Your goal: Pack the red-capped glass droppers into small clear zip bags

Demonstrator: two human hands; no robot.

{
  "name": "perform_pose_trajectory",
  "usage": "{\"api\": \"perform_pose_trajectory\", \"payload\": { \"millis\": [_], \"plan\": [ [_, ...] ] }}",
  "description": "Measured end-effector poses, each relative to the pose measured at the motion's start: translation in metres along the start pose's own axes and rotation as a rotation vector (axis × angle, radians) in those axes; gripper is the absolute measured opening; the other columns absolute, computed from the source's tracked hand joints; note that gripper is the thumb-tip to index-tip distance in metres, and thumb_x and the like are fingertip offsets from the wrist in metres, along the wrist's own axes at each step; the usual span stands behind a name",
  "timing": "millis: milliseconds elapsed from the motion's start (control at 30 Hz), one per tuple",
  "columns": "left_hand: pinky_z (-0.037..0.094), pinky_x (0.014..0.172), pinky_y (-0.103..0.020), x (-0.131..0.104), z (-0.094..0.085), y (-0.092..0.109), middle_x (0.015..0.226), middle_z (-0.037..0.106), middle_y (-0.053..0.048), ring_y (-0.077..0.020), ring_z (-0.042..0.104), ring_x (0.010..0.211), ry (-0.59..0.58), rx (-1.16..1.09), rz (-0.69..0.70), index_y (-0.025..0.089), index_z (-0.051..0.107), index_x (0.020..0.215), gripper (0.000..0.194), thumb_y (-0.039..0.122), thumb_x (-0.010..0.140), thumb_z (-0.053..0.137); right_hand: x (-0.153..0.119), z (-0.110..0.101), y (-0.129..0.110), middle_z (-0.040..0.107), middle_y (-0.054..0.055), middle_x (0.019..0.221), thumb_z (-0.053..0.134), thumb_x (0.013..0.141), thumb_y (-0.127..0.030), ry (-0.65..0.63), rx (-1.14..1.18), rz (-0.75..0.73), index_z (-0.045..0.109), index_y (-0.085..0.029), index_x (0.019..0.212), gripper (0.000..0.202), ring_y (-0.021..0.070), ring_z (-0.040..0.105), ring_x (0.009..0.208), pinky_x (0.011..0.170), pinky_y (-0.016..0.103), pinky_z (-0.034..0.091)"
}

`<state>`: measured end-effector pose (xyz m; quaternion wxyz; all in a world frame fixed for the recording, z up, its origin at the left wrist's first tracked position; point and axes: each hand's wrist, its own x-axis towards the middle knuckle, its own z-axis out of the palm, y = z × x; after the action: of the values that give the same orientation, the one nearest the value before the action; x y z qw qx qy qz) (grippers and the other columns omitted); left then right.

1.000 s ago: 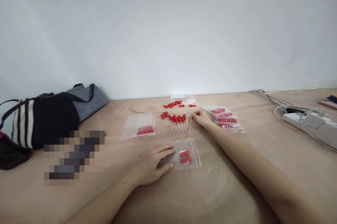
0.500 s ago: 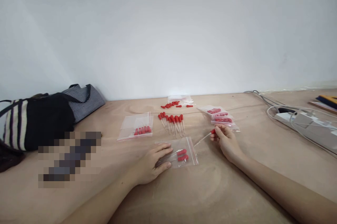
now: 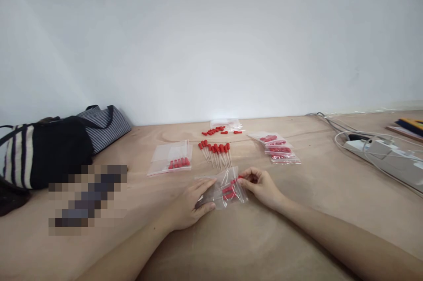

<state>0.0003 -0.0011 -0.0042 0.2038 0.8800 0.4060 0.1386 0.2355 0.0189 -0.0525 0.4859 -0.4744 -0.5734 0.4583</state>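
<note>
A clear zip bag [image 3: 216, 201] lies on the table with two red-bulbed droppers [image 3: 228, 195] inside. My left hand [image 3: 194, 201] rests on the bag's left end, thumb and fingers spread apart and pressing it down. Between thumb and fingertips, my right hand [image 3: 261, 186] pinches the red bulb of another dropper [image 3: 238, 179] at the bag's right end. This dropper's glass stem is within the bag's opening, and its bulb is partly hidden by fingers and film. Just behind lies a cluster of loose droppers [image 3: 216, 149], stems toward me.
A zip bag of droppers [image 3: 172, 155] lies left, and a stack of filled bags [image 3: 279, 149] right. Loose red bulbs [image 3: 216, 130] and clear bags [image 3: 226, 124] are at the back. A power strip [image 3: 390, 162] with cables stands right; a black striped bag [image 3: 59, 153] is left.
My right hand has moved left with the dropper, from beside the filled bags to the zip bag. The dropper's stem has gone into the bag. My left hand has stayed put.
</note>
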Motion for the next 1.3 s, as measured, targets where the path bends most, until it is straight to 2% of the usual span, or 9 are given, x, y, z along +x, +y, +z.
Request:
{"api": "perform_pose_trajectory", "payload": {
  "millis": [200,367,467,567,733,867,1067,1233,1300],
  "plan": [
    [0.029,0.101,-0.041,0.001,0.001,-0.001,0.131,0.042,-0.007,-0.0238,0.037,0.12,-0.027,0.047,-0.031,0.019,0.039,0.127,0.048,0.036,0.083,0.047,0.01,0.006,0.002,0.054,0.001,0.07,0.061,0.068,-0.035,-0.057,-0.315,-0.132,0.067,-0.019,0.07,0.017,0.012,0.049,0.06,0.057,0.025,0.041],
    [0.028,0.101,-0.04,0.0,0.002,-0.003,0.131,0.042,-0.007,-0.0226,0.036,0.12,-0.028,0.048,-0.015,0.019,0.041,0.126,0.046,0.035,0.083,0.048,0.023,0.0,-0.004,0.06,0.002,0.068,0.055,0.072,-0.032,-0.281,-0.326,-0.155,0.068,-0.018,0.064,0.02,0.0143,0.054,0.068,0.063,0.026,0.043],
    [0.028,0.101,-0.04,0.0,0.003,-0.004,0.132,0.041,-0.007,-0.0223,0.035,0.121,-0.034,0.043,-0.018,0.019,0.04,0.127,0.047,0.035,0.083,0.048,0.047,-0.013,-0.005,0.063,0.002,0.065,0.056,0.068,-0.03,-0.146,-0.336,-0.019,0.067,-0.015,0.068,0.018,0.0139,0.055,0.059,0.056,0.025,0.044],
    [0.028,0.101,-0.039,0.001,0.003,-0.005,0.133,0.04,-0.006,-0.0218,0.035,0.122,-0.042,0.038,-0.02,0.021,0.04,0.126,0.045,0.035,0.084,0.047,0.084,-0.02,-0.004,0.065,0.003,0.071,0.058,0.066,-0.03,-0.007,-0.384,-0.034,0.065,-0.015,0.071,0.018,0.0158,0.057,0.068,0.063,0.026,0.044],
    [0.03,0.1,-0.041,0.001,0.002,-0.004,0.131,0.042,-0.006,-0.0225,0.037,0.12,-0.027,0.024,-0.002,0.022,0.043,0.125,0.044,0.034,0.083,0.049,0.136,-0.004,0.001,0.065,0.004,0.071,0.058,0.068,-0.032,0.082,-0.455,-0.025,0.064,-0.018,0.069,0.015,0.0182,0.057,0.072,0.069,0.028,0.041],
    [0.029,0.101,-0.041,0.001,0.0,-0.001,0.13,0.043,-0.007,-0.0227,0.038,0.119,-0.036,0.025,-0.009,0.02,0.044,0.124,0.044,0.033,0.082,0.049,0.152,0.01,0.006,0.062,0.002,0.063,0.06,0.065,-0.027,0.09,-0.444,-0.008,0.058,-0.018,0.055,0.014,0.0176,0.057,0.067,0.065,0.027,0.041],
    [0.029,0.101,-0.04,0.002,-0.001,0.0,0.129,0.044,-0.007,-0.0227,0.038,0.119,-0.04,0.036,-0.002,0.019,0.045,0.123,0.044,0.033,0.082,0.05,0.134,-0.008,0.006,0.05,-0.003,0.046,0.052,0.071,-0.036,0.135,-0.3,0.021,0.046,-0.018,0.052,0.027,0.0108,0.048,0.045,0.048,0.023,0.038],
    [0.029,0.1,-0.041,0.001,0.001,-0.004,0.131,0.042,-0.007,-0.0233,0.037,0.12,-0.047,0.04,-0.009,0.019,0.043,0.124,0.045,0.035,0.082,0.049,0.076,-0.043,0.005,0.052,-0.003,0.054,0.044,0.073,-0.055,0.239,-0.121,-0.021,0.044,-0.019,0.07,0.036,0.0104,0.05,0.047,0.047,0.023,0.042],
    [0.03,0.1,-0.041,0.001,0.002,-0.005,0.132,0.041,-0.007,-0.023,0.036,0.12,-0.044,0.041,-0.009,0.02,0.042,0.125,0.045,0.035,0.083,0.048,0.052,-0.054,0.006,0.053,-0.003,0.055,0.053,0.067,-0.058,0.346,0.066,-0.02,0.044,-0.019,0.07,0.04,0.0106,0.05,0.048,0.046,0.023,0.043]
  ]
}}
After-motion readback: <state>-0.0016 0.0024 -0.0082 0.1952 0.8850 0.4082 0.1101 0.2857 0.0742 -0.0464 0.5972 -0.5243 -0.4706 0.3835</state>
